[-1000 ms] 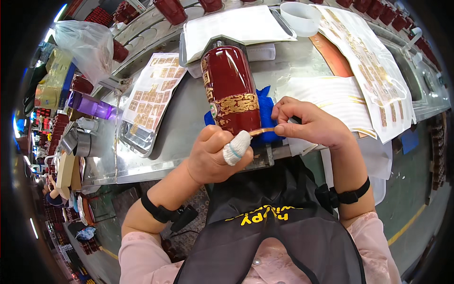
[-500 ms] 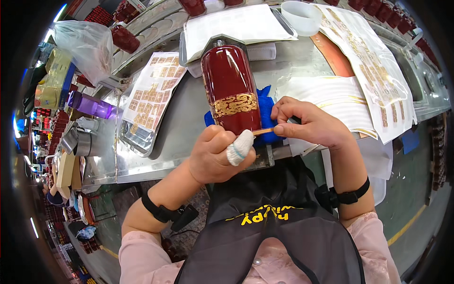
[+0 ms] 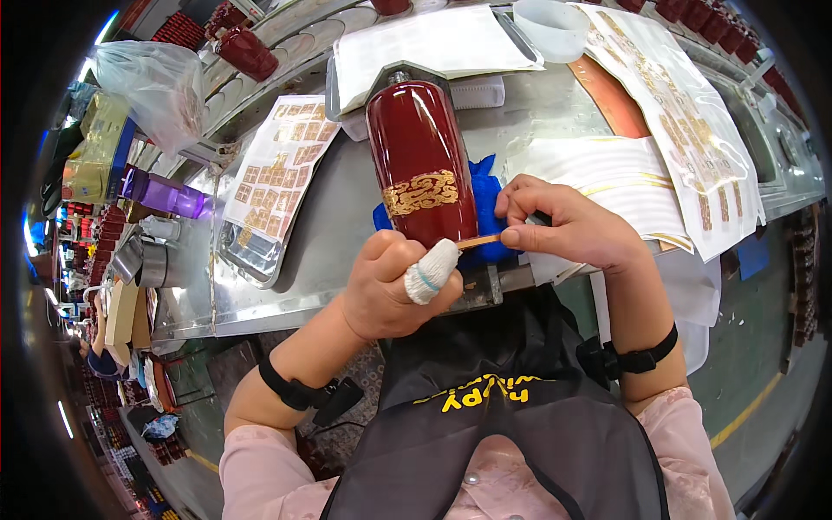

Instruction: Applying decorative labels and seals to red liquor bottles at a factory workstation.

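A glossy dark red bottle (image 3: pixel 413 130) lies in front of me, its neck pointing away. A gold patterned band (image 3: pixel 420 192) runs round its lower part. My left hand (image 3: pixel 392 284) is curled closed at the bottle's base, with a white knitted finger cover on one digit. From that covered digit a thin gold strip (image 3: pixel 479 241) stretches along the base edge to my right hand (image 3: pixel 572 227). The right thumb and a finger pinch the strip's free end. Behind the right hand, a blue cloth-like pad (image 3: pixel 487 192) sits under the bottle.
To the left, a metal tray (image 3: pixel 251 253) carries a sheet of gold stickers (image 3: pixel 282 160). White sheets with gold strips (image 3: pixel 598 182) and patterned decals (image 3: pixel 693 130) lie right. Beyond the bottle's dark cradle are a paper stack (image 3: pixel 433 42) and a white bowl (image 3: pixel 549 33).
The bottle has turned a little, its gold pattern shifting left. My left hand has moved slightly left. On the far line at upper left, a red bottle has moved right.
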{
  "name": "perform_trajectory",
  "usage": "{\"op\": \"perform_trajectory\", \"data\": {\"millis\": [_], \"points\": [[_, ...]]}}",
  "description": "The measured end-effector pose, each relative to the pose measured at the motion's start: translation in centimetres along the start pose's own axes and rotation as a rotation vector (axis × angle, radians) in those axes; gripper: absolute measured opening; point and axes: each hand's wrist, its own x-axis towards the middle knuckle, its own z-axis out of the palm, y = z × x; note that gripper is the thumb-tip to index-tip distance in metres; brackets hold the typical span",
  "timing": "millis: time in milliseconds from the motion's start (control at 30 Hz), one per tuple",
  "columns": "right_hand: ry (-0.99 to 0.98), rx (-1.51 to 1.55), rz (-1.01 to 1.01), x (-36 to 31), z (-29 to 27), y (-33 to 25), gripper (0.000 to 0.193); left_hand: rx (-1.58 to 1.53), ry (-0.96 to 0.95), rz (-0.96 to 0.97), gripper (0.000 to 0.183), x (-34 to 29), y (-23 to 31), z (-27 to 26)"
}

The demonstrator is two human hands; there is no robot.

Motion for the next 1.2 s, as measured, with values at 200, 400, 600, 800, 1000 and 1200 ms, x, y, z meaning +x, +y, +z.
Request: {"op": "perform_trajectory", "data": {"millis": [200,400,600,800,1000,1200], "points": [[0.030,0.026,-0.016,0.0,0.1,0.1,0.025,-0.048,-0.032,-0.020,0.021,-0.8,0.0,0.0],[0.014,0.014,0.004,0.4,0.3,0.1,0.024,-0.054,0.017,-0.064,0.024,-0.9,0.0,0.0],[0.020,0.015,0.029,0.2,0.3,0.0,0.023,0.028,-0.050,0.055,0.024,0.5,-0.2,0.0],[0.015,-0.001,-0.019,0.4,0.4,0.0,0.025,-0.068,-0.032,-0.088,0.023,-1.5,-0.1,-0.1],[0.008,-0.006,0.017,0.4,0.3,0.0,0.026,-0.046,-0.012,-0.036,0.024,-0.2,-0.2,-0.3],[0.035,-0.010,-0.009,0.3,0.3,-0.1,0.025,-0.040,-0.045,0.008,0.023,0.2,-0.4,0.1]]}}
